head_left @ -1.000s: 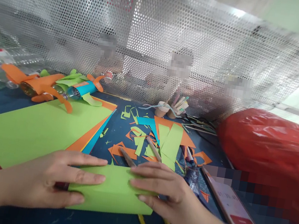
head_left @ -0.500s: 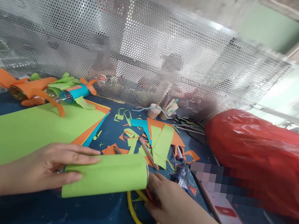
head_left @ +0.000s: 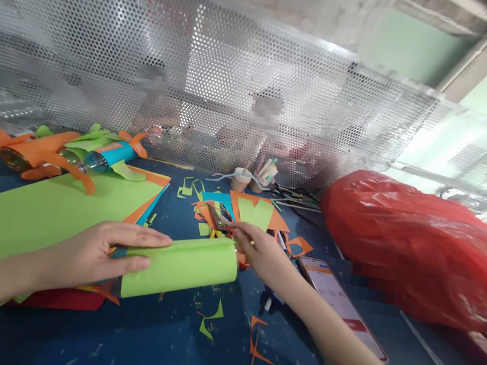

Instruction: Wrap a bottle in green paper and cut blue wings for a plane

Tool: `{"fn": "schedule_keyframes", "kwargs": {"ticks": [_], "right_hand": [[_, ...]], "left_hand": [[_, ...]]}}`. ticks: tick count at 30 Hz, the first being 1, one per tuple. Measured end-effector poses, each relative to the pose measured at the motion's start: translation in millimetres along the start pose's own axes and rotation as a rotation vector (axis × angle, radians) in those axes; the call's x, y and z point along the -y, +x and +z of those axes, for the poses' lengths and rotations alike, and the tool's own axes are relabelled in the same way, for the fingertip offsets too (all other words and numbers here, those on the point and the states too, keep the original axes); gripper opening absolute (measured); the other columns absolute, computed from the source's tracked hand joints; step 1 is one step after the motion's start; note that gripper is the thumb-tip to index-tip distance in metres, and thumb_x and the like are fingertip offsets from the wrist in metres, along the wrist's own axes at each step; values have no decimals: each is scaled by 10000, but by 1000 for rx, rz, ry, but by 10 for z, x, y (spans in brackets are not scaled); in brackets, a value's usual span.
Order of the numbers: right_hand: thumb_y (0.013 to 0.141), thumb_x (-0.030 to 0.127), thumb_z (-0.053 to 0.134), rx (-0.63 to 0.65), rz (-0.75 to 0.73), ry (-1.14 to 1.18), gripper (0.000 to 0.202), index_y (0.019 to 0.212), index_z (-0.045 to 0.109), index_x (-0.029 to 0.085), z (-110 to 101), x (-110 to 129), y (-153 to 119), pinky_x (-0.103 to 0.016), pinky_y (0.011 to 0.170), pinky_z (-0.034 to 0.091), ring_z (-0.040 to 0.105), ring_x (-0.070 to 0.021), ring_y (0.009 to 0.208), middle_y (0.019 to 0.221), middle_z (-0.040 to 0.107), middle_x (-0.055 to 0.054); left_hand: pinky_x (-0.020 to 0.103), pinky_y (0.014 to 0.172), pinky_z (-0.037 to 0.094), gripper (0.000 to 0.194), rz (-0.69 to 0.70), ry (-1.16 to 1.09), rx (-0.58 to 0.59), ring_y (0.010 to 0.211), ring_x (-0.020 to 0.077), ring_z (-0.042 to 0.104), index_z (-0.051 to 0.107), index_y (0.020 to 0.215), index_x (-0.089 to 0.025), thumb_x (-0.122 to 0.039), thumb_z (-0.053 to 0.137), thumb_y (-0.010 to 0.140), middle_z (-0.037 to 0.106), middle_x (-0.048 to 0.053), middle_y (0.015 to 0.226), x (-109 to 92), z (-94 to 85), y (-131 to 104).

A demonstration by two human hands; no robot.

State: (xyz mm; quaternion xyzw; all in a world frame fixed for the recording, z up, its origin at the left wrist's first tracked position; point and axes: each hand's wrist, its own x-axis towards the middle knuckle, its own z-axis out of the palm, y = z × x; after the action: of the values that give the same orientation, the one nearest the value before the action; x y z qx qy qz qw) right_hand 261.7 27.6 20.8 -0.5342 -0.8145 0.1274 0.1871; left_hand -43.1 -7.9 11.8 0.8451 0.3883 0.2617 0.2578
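My left hand [head_left: 94,252] lies on the left end of a light green paper roll [head_left: 185,266] resting on the blue table [head_left: 158,355]; something clear shows at the roll's left end. Just past the roll's right end, my right hand [head_left: 260,252] is closed on a pair of scissors [head_left: 219,217]. Their metal blades point up and left, over orange and green paper scraps [head_left: 257,213].
A big green sheet [head_left: 33,213] lies left on orange and blue sheets. Paper-wrapped bottle crafts [head_left: 47,153] sit behind it. A phone [head_left: 342,306] and red plastic bag [head_left: 415,242] are right. Cups of sticks [head_left: 249,177] stand by the perforated metal screen [head_left: 241,82], with people behind it.
The flat green paper has been rolled into a tube. My right hand left the paper, took the scissors from beneath it and lifted them toward the scraps. The view swung right.
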Motion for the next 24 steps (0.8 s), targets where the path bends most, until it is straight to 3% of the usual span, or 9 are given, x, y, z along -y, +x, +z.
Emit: {"fn": "schedule_keyframes", "kwargs": {"ticks": [3, 5, 7, 12, 17, 20, 24], "right_hand": [[1033, 358, 218, 21, -66, 218, 420, 1322, 483, 205, -88, 68, -168, -327, 975, 468, 580, -171, 1175, 1265, 629, -76], [937, 458, 494, 103, -150, 476, 465, 1320, 484, 194, -63, 119, -269, -352, 1007, 448, 545, -209, 1222, 1342, 572, -98], [807, 416, 698, 126, -122, 566, 535, 1265, 537, 191, 7, 162, -336, -378, 1007, 446, 566, -236, 1187, 1308, 595, -101], [775, 307, 741, 75, 11, 579, 399, 1149, 638, 213, 132, 220, -399, -369, 914, 506, 639, -232, 1047, 1173, 675, -59], [746, 321, 776, 2, -93, 515, 366, 1095, 684, 258, 141, 186, -418, -421, 1022, 425, 559, -261, 1173, 1188, 669, -54], [828, 333, 690, 14, -122, 520, 298, 1112, 661, 244, 170, 147, -411, -399, 1005, 435, 574, -241, 1144, 1172, 664, -63], [880, 314, 598, 46, -53, 562, 250, 1113, 630, 228, 214, 140, -400, -388, 986, 438, 596, -226, 1099, 1166, 657, -60]], "left_hand": [[426, 1053, 430, 337, 25, 28, 56, 1195, 231, 586, 625, 1224, -362, -354, 591, 889, 641, -23, 1284, 13, 43, 18], [410, 1045, 440, 341, 31, 41, 76, 1197, 226, 584, 622, 1223, -377, -347, 601, 885, 642, -28, 1284, 11, 71, 36], [397, 1035, 452, 335, 28, 38, 80, 1186, 224, 593, 630, 1210, -384, -345, 610, 878, 649, -32, 1275, 0, 98, 54], [424, 1026, 456, 324, 1, 29, 87, 1180, 237, 597, 635, 1204, -382, -351, 599, 883, 638, -22, 1290, -7, 147, 56], [410, 987, 487, 347, 22, 11, 86, 1161, 243, 608, 614, 1230, -394, -345, 594, 887, 595, -6, 1346, 11, 172, 5], [404, 981, 491, 348, -16, -6, 105, 1169, 250, 601, 616, 1234, -380, -336, 595, 889, 581, 5, 1362, 0, 168, -7], [412, 989, 482, 351, -35, -14, 121, 1187, 253, 585, 618, 1235, -369, -333, 599, 886, 591, 13, 1351, 3, 162, 1]]}}
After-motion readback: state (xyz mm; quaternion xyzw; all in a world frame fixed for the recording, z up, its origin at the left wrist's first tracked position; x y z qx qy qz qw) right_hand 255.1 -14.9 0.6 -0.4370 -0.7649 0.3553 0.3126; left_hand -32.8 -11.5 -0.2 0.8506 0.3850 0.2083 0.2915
